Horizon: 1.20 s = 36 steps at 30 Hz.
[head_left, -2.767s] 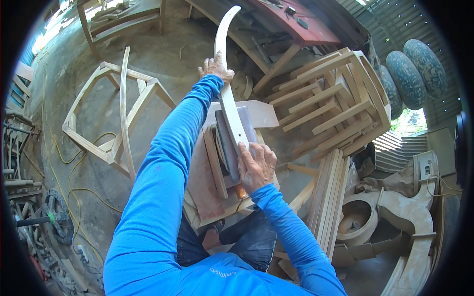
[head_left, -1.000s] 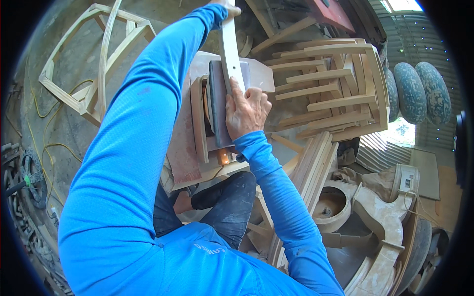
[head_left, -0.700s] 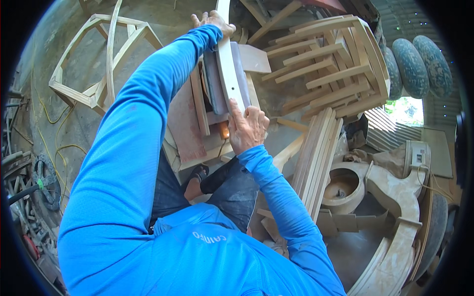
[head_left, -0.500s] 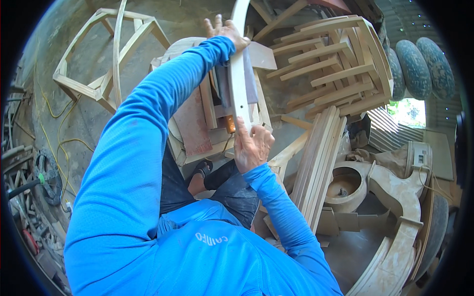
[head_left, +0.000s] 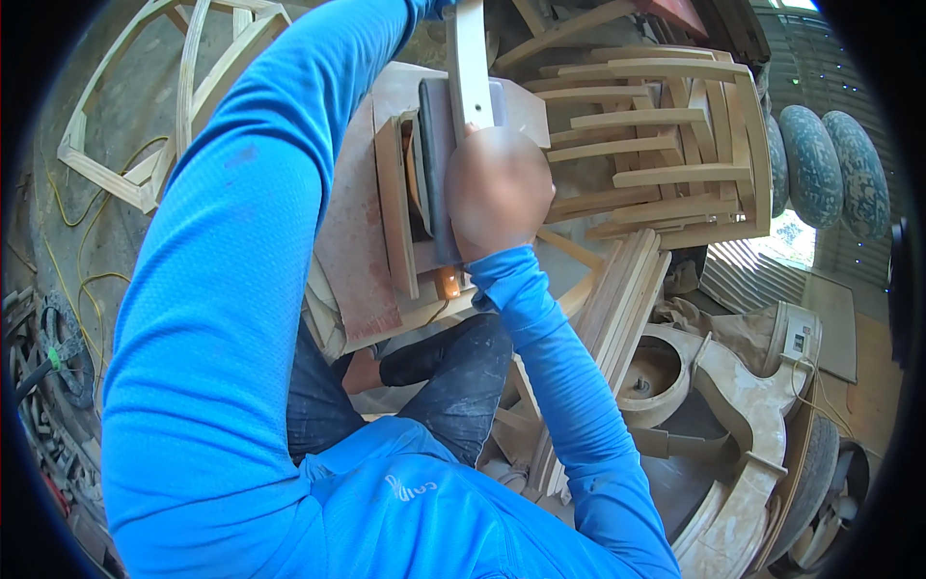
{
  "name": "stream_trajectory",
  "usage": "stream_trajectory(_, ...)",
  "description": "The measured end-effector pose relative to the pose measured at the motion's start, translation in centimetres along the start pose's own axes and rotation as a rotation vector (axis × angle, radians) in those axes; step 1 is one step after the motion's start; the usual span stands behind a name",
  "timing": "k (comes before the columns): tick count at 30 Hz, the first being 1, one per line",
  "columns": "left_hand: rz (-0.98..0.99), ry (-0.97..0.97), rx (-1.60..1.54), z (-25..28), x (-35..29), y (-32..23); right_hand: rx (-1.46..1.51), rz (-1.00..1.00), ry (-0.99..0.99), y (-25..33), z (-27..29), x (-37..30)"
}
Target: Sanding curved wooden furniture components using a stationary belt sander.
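A pale curved wooden strip (head_left: 469, 68) with a small dark hole runs away from me to the upper edge. My right hand (head_left: 500, 193) grips its near end. That hand is blurred, but a fingertip shows on the wood. My left arm reaches up along the strip. Its cuff meets the strip at the upper edge, and the left hand lies beyond the picture. Beneath and beside the strip stands a dark grey flat surface (head_left: 439, 174), like a sanding belt, set in a wooden workbench (head_left: 362, 241). An orange part (head_left: 447, 283) sits below it.
Slatted wooden frames (head_left: 675, 174) are stacked at the right, above a bundle of long strips (head_left: 608, 338). A pale machine housing (head_left: 743, 386) stands lower right. A wooden frame (head_left: 125, 183) and a yellow cord (head_left: 92, 280) lie at left. Tyres (head_left: 854, 174) stand far right.
Both arms have moved farther forward, carrying the strip away from me. My left hand has passed out of the upper edge. The view has shifted somewhat.
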<state>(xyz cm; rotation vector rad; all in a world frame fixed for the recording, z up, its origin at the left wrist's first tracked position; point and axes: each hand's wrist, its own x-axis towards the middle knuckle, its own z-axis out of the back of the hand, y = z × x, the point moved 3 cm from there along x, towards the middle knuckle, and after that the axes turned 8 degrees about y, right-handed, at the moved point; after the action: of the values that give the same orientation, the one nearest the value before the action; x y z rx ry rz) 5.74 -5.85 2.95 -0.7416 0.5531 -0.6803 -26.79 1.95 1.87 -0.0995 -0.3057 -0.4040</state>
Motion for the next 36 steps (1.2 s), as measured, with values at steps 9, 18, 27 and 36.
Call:
stream_trajectory(9,0.007,-0.034,-0.110,2.1,7.2,3.3,0.052,-0.010,-0.002,-1.6,-2.8,6.9)
stream_trajectory(18,0.104,-0.181,-0.016,1.0,1.7,3.0,0.061,-0.066,0.062,-2.4,-1.3,2.4)
stream_trajectory(27,0.179,-0.269,0.455,-6.5,-12.1,0.3,0.138,-0.099,0.108,-2.8,3.7,-13.2)
stream_trajectory(36,-0.017,-0.132,0.510,-17.2,-32.0,-1.8,0.302,-0.186,0.172,-1.6,10.1,-35.0)
